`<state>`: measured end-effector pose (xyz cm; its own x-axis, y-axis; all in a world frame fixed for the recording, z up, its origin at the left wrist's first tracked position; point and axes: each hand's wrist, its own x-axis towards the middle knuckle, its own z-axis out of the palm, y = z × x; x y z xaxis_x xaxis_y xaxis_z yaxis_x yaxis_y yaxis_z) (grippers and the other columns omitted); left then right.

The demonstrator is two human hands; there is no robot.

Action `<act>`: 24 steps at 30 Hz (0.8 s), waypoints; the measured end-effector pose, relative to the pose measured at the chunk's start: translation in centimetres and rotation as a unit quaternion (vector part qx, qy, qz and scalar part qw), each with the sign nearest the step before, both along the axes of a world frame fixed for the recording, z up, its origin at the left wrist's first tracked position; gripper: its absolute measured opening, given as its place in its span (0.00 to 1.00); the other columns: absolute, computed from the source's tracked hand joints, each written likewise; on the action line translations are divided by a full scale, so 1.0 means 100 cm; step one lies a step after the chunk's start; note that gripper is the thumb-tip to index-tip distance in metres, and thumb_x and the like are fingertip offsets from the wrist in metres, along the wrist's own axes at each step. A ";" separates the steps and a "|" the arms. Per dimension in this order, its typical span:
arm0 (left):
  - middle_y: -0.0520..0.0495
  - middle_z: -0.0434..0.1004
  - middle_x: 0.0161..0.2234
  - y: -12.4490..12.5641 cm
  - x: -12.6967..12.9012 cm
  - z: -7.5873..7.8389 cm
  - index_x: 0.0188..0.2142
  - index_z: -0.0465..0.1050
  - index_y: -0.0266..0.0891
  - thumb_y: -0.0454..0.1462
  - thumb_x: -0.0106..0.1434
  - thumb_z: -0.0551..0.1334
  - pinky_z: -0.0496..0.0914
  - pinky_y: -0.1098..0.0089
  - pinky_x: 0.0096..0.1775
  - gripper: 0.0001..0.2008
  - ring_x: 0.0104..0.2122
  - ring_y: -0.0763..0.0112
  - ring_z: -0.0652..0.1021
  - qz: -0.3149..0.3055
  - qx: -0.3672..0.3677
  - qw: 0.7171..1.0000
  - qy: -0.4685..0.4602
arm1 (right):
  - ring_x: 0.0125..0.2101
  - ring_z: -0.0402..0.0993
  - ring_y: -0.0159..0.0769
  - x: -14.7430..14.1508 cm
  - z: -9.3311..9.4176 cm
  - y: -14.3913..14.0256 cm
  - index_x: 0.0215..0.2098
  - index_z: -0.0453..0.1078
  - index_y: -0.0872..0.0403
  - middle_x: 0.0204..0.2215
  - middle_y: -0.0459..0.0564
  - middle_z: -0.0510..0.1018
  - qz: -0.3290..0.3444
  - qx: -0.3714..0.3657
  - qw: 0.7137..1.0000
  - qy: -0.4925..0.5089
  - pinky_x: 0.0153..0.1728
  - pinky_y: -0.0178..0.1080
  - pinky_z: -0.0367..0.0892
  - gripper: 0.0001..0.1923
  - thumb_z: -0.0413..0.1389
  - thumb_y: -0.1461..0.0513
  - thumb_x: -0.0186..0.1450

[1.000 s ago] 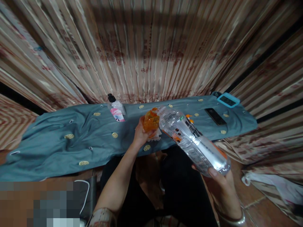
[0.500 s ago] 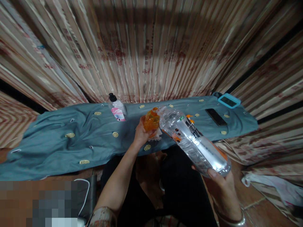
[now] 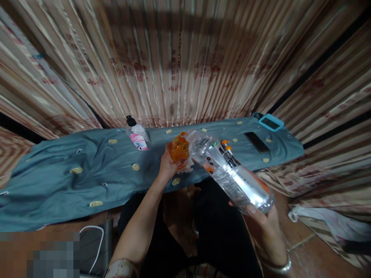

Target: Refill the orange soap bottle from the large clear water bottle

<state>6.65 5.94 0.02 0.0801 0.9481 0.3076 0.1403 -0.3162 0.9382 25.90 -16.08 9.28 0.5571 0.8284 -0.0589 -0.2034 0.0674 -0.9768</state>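
Seated person, seen from above, dark trousers at lower centre of the frame. Left hand (image 3: 167,166) is wrapped around a small orange container (image 3: 179,148) just above the middle of the frame, fingers closed on its lower part; a scrap of white wrapper (image 3: 189,166) shows under the hand. Right hand (image 3: 262,220), lower right, cups the base of a large clear plastic bottle (image 3: 228,172), thumb pressed on its side, a silver bangle (image 3: 276,266) on the wrist. The bottle lies tilted, base low at right, neck raised toward the upper left so that its mouth meets the rim of the orange container. Bottle label carries dark characters and orange-red patches; writing too blurred to read.

Behind the hands runs a long surface draped in blue-grey cloth (image 3: 58,185) with yellow round motifs. On it, left of centre: a small clear pump bottle (image 3: 137,134), black top, pink label, text not legible. Just past the big bottle's shoulder, a small orange-and-white object (image 3: 225,145), partly hidden. Toward the upper right of the cloth: a black phone (image 3: 256,142) lying flat, and beyond it at the far corner a device in a light blue case (image 3: 271,122), screen dark.

Striped cream-and-brown curtain (image 3: 179,58) fills the background, faint red printed marks, unreadable. White cable (image 3: 95,243) at lower left. White plastic bag (image 3: 324,224) on the floor, lower right.
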 end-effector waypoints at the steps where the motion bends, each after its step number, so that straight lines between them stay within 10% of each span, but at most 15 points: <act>1: 0.39 0.81 0.52 0.000 0.000 0.000 0.55 0.66 0.41 0.47 0.47 0.76 0.76 0.52 0.54 0.39 0.51 0.50 0.82 -0.002 -0.002 1.000 -0.006 | 0.52 0.75 0.53 0.000 0.000 0.000 0.64 0.71 0.46 0.65 0.55 0.74 -0.001 0.003 1.000 0.001 0.36 0.43 0.81 0.41 0.73 0.53 0.54; 24: 0.42 0.82 0.52 -0.006 0.002 0.004 0.56 0.67 0.42 0.40 0.48 0.76 0.74 0.56 0.56 0.37 0.52 0.52 0.81 0.008 -0.024 1.000 0.005 | 0.48 0.77 0.45 0.002 -0.005 -0.001 0.63 0.74 0.44 0.66 0.52 0.72 0.015 0.047 0.999 0.009 0.33 0.36 0.84 0.34 0.72 0.58 0.58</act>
<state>6.83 5.39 0.38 0.0685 0.9628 0.2615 0.1549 -0.2692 0.9506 26.12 -16.16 8.75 0.5314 0.8471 0.0110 -0.2233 0.1526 -0.9627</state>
